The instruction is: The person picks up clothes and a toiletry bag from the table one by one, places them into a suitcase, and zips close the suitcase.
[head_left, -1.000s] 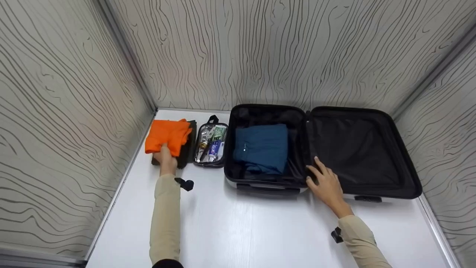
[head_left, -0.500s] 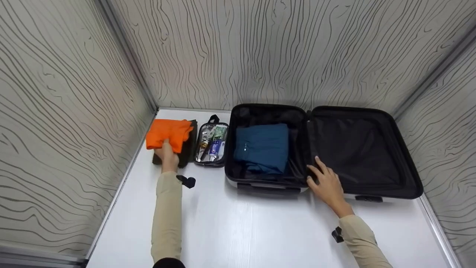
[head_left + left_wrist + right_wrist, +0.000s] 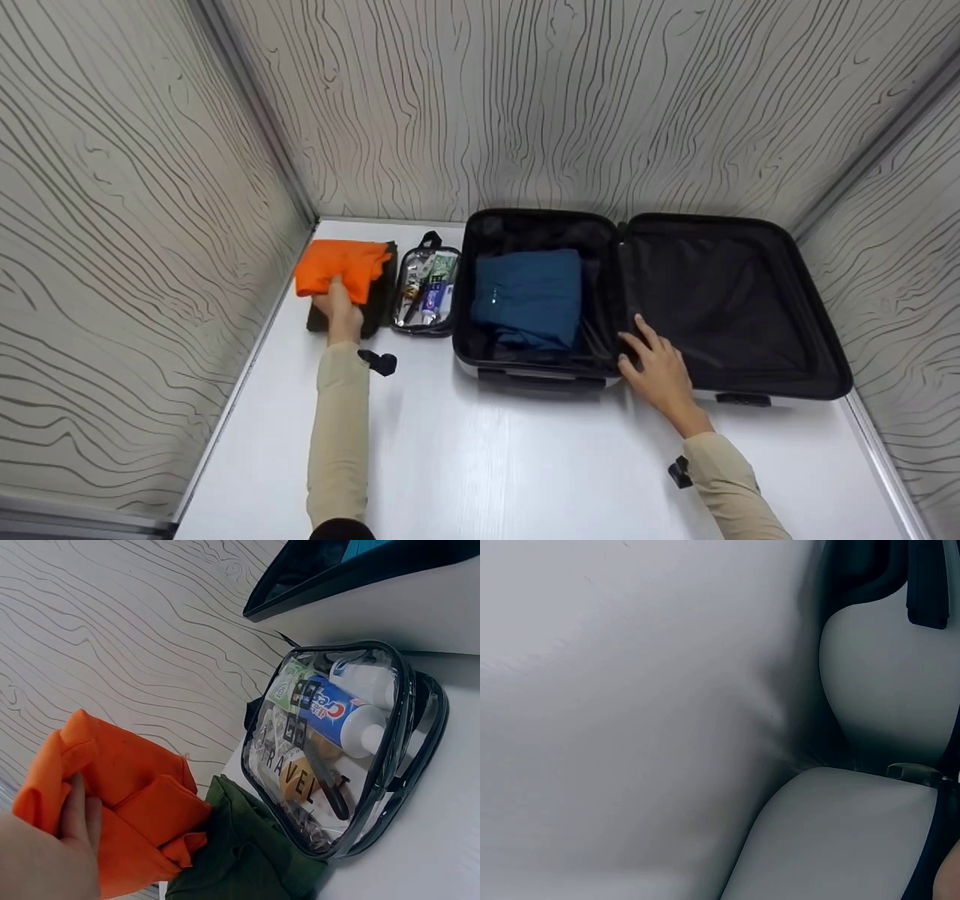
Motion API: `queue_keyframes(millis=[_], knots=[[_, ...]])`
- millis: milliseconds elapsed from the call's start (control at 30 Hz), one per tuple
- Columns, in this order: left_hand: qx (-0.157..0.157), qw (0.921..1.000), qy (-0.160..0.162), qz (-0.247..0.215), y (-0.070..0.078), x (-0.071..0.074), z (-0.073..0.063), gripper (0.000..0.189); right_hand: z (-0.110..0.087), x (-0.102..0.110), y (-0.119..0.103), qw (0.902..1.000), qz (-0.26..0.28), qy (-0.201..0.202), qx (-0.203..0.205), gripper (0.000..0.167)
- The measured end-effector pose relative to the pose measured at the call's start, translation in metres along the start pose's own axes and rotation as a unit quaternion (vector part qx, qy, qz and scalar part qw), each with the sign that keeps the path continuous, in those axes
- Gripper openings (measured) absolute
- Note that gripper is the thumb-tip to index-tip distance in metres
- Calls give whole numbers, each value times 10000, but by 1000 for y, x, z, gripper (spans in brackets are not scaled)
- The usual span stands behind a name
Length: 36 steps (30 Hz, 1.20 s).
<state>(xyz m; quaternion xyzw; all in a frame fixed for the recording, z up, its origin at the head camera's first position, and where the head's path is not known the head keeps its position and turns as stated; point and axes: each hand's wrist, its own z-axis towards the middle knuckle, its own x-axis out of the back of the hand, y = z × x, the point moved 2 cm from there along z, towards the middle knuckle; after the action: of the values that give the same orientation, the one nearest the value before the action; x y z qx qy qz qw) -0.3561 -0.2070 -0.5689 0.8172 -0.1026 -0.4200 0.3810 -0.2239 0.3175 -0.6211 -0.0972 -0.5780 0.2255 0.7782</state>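
My left hand point(image 3: 339, 309) grips a folded orange garment point(image 3: 337, 259) by its near edge, thumb on top. In the left wrist view the orange garment point(image 3: 135, 795) is raised over a dark green folded garment point(image 3: 240, 840), which shows at the pile's right and near sides in the head view. Right of the pile lies a clear travel pouch point(image 3: 426, 292) with toiletries inside. My right hand point(image 3: 660, 375) rests with spread fingers at the middle edge of an open black-lined suitcase point(image 3: 536, 367). A blue folded garment point(image 3: 529, 300) lies in its left half.
The suitcase's right half point(image 3: 720, 315), its lining flat, lies beside the right wall. Patterned panels point(image 3: 540, 105) enclose the white table point(image 3: 480, 465) at the back and both sides. In the right wrist view the pale suitcase shell point(image 3: 840, 840) stands on the table.
My left hand has raised the orange garment a little and drawn it slightly to the right and away, over the dark green one. The right hand stays put.
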Motion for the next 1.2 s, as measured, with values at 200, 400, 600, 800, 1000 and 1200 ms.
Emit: queue_keyframes(millis=[200, 400, 600, 800, 1000, 1200], knots=[[-9, 10000, 0, -12, 1, -3, -2, 47, 1, 0, 0, 10000, 38, 21, 10, 43], [-63, 10000, 62, 19, 2, -8, -4, 48, 1, -1, 0, 10000, -4, -42, -56, 43], [-86, 9998, 92, 162, 3, -14, -7, 45, 1, -1, -1, 9998, -22, -141, -152, 42], [25, 9999, 69, 112, 3, -18, -9, 48, 1, -1, -2, 9999, -26, -104, -123, 42], [39, 9998, 150, 83, 3, -20, -10, 46, 1, -2, -1, 9999, -34, -116, -119, 42], [-2, 10000, 41, -2, 5, -27, -16, 49, 2, -2, 0, 9999, -62, -91, -106, 42]])
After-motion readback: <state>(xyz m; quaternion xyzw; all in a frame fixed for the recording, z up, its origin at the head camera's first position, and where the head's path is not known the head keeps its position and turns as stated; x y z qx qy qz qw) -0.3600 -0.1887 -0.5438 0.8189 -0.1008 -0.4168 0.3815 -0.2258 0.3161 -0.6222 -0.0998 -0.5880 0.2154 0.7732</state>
